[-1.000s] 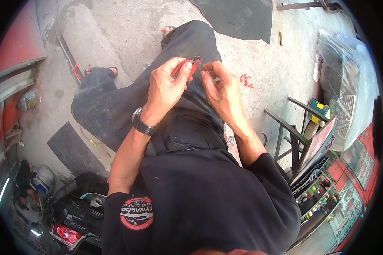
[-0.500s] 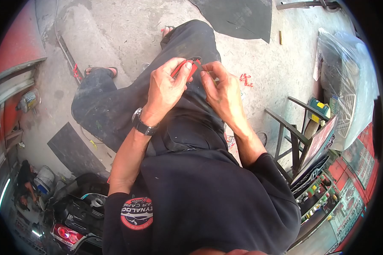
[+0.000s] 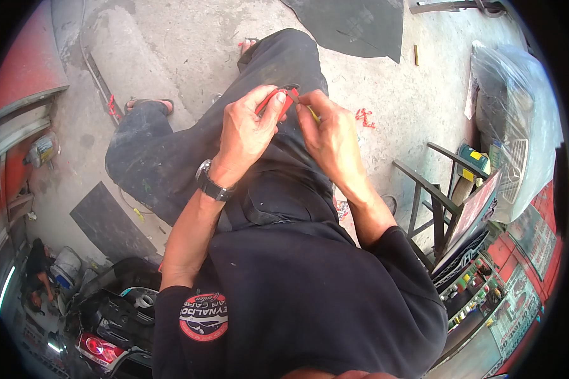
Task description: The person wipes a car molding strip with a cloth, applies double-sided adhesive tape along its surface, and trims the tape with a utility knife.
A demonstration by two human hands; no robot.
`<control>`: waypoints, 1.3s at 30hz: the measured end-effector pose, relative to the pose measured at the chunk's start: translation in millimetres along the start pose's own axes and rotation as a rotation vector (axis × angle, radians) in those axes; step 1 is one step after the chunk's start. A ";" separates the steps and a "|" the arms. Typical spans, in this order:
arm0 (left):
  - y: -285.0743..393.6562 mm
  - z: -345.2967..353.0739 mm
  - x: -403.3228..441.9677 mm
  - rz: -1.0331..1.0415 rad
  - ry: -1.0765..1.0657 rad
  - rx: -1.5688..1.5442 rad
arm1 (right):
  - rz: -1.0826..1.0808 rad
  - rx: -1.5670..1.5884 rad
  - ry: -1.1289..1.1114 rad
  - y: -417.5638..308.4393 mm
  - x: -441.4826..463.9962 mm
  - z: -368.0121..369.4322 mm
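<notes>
My left hand [image 3: 250, 123] is closed around a small red piece [image 3: 289, 104] over my lap, thumb pressed along its near side. A round dark part shows at the far end of the piece, and its exact kind is unclear. Close on the right, my right hand [image 3: 332, 129] pinches a slim object with a yellow part [image 3: 314, 115]. Its dark narrow end meets the right edge of the red piece. My fingers hide most of that slim object. Both hands are held above the dark trousers [image 3: 189, 142].
Red scraps [image 3: 365, 118] lie on the concrete floor. Dark sheets [image 3: 360, 28] lie ahead and at left. A black metal frame [image 3: 427, 186] and a plastic-wrapped panel [image 3: 502, 120] stand at right. Car parts with a red lamp [image 3: 98, 347] are at lower left; another person [image 3: 38, 275] is beyond.
My right hand has turned slightly, and the yellow part of the slim object now shows between its fingers. My left hand and the red piece stay nearly in place.
</notes>
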State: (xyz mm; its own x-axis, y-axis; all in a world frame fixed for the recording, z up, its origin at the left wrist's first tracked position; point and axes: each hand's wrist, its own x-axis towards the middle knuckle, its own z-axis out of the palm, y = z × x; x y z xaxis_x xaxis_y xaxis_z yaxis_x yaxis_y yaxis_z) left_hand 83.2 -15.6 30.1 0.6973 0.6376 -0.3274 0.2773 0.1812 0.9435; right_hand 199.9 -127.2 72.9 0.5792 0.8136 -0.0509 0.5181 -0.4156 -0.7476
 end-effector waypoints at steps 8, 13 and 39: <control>-4.6 -0.3 0.7 0.086 0.016 0.067 | -0.305 -0.675 -0.163 -11.1 -11.6 -1.6; -16.2 2.8 2.7 0.189 0.047 0.081 | -0.310 -0.780 -0.222 -11.0 -12.0 -3.8; 3.2 0.8 -1.3 -0.023 -0.003 -0.069 | 0.253 0.201 -0.055 -7.6 -6.4 -12.6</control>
State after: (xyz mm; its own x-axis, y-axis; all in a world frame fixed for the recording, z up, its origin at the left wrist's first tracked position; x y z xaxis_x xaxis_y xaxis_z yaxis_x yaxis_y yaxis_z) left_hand 83.7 -16.5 33.6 0.6931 0.6308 -0.3489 0.2467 0.2472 0.9370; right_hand 200.1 -134.4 87.3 0.6361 0.7179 -0.2827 0.2247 -0.5230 -0.8222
